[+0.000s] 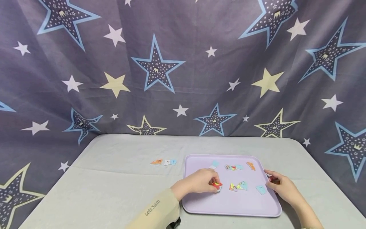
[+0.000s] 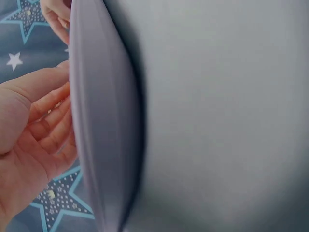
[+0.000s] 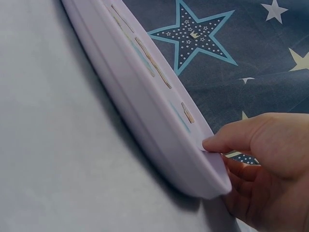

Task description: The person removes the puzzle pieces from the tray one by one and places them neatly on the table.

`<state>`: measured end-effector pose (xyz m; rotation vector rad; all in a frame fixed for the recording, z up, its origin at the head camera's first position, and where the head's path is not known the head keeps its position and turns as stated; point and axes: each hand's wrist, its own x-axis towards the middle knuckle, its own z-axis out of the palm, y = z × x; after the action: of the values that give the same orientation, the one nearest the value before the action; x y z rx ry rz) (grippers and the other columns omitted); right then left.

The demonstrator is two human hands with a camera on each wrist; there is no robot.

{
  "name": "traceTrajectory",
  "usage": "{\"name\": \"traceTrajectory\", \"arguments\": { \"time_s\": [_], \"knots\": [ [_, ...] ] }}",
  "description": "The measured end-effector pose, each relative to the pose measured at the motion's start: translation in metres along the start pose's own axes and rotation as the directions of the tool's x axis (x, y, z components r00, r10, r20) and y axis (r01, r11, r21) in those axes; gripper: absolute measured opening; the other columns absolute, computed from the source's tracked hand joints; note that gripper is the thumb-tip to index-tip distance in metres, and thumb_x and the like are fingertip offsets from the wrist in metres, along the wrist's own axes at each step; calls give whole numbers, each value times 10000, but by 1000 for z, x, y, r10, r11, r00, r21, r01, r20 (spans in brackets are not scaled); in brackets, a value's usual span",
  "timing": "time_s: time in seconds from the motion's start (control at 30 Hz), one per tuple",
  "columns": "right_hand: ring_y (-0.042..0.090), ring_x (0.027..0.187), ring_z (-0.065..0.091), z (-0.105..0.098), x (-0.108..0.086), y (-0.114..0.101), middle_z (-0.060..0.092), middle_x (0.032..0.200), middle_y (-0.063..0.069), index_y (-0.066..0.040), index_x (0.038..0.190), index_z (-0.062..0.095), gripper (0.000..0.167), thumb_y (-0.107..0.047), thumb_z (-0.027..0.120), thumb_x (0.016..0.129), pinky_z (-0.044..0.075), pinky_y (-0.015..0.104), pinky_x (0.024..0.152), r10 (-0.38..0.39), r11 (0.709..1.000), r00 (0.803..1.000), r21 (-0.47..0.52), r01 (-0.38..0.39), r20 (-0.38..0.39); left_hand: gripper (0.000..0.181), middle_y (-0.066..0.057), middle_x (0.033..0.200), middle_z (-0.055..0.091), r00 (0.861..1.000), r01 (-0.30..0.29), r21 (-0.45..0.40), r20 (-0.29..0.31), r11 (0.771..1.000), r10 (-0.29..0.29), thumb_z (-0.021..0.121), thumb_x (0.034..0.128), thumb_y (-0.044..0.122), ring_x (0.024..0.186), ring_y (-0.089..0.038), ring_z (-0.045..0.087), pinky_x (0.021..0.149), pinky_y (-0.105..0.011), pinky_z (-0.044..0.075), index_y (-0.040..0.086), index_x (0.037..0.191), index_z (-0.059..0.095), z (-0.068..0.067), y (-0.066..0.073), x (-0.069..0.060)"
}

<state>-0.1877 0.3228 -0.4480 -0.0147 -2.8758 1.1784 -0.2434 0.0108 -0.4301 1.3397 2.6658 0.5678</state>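
Pinching flat red-and-yellow piece [image 1: 217,185] in left hand [image 1: 201,181], toward 9 o'clock on lilac rectangular tray [image 1: 228,204]; gripping it at 3 o'clock with right hand [image 1: 282,186]. Could scatter multicoloured flat pieces [image 1: 242,185] by tugging.

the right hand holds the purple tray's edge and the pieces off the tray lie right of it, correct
Wrong side: in the head view, the pieces off the purple tray lie to its left. The right hand does hold the tray's edge.

Here we spot a cream left sleeve [image 1: 160,213], slanting dark lettering [image 1: 152,208] across it, something black [image 1: 174,223] peeking below
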Motion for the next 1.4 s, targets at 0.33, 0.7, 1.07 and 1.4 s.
{"name": "traceTrajectory", "arguments": {
  "time_s": [0.33,0.7,1.07,1.4],
  "knots": [
    [27,643,461,0,0,0,561,906,109,79,1247,474,484,-54,618,805,438,220,526,0,1000,1000,1,0,-5,237,103,852,569,996,4,-56,-86,998,-8,708,755,236,743,25,518,687,-87,396,185,983,673,-11,-22,-14],
    [21,639,460,1,-1,-1,558,894,99,82,1239,482,477,-44,614,798,436,220,526,-3,1000,1000,10,3,-16,240,41,870,587,989,62,-126,-125,990,-78,695,772,206,745,-38,540,692,-156,433,140,1002,678,-32,-51,-43],
    [31,642,461,2,-1,-1,554,898,101,77,1244,477,483,-50,615,799,437,222,528,10,1000,1000,4,-10,-12,227,40,865,582,962,100,-152,-238,983,-135,717,754,192,728,-88,535,655,-211,440,140,974,690,-48,-85,-78],
    [43,662,469,1,2,1,555,906,95,65,1254,472,488,-82,620,812,435,221,533,14,1000,1000,-16,-14,-4,213,54,857,581,928,195,-200,-280,960,-247,700,763,150,725,-47,526,644,-216,444,120,973,683,-56,-117,-113]
  ]
}}
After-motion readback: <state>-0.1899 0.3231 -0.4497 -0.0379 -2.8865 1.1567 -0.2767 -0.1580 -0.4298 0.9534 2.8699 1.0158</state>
